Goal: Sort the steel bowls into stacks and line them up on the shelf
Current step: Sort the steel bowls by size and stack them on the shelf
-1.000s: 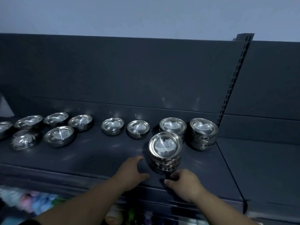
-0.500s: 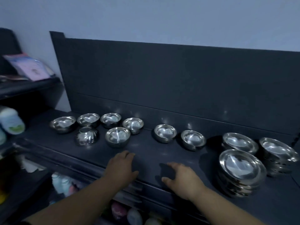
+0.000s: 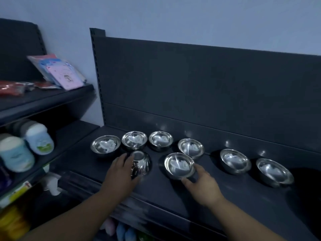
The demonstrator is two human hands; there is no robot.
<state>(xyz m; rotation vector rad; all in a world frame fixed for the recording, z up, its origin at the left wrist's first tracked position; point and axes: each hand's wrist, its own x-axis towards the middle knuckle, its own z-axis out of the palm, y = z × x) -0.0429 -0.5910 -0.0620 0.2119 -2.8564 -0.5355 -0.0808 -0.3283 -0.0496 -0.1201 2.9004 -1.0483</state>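
Several single steel bowls stand on the dark shelf (image 3: 217,192). My left hand (image 3: 119,173) rests on the left side of an upside-down bowl (image 3: 141,163) in the front row, its fingers curled against it. Fingers of my right hand (image 3: 201,183) hold the near rim of an upright bowl (image 3: 178,165). Behind them a back row runs from a bowl at the left (image 3: 105,145) past two more (image 3: 134,140) (image 3: 160,140) to another (image 3: 190,147). Two more bowls (image 3: 235,160) (image 3: 274,172) sit further right. The stacks are out of view.
A side shelf unit at the left holds pale bottles (image 3: 39,138) and, higher up, flat packets (image 3: 59,72). The upright back panel (image 3: 191,84) closes the shelf behind the bowls. Soft coloured goods (image 3: 121,230) lie on the shelf below.
The view has swung left, away from the stacks. Both hands have reached forward from the shelf's front edge: the left onto the upside-down bowl, the right onto the upright bowl beside it.
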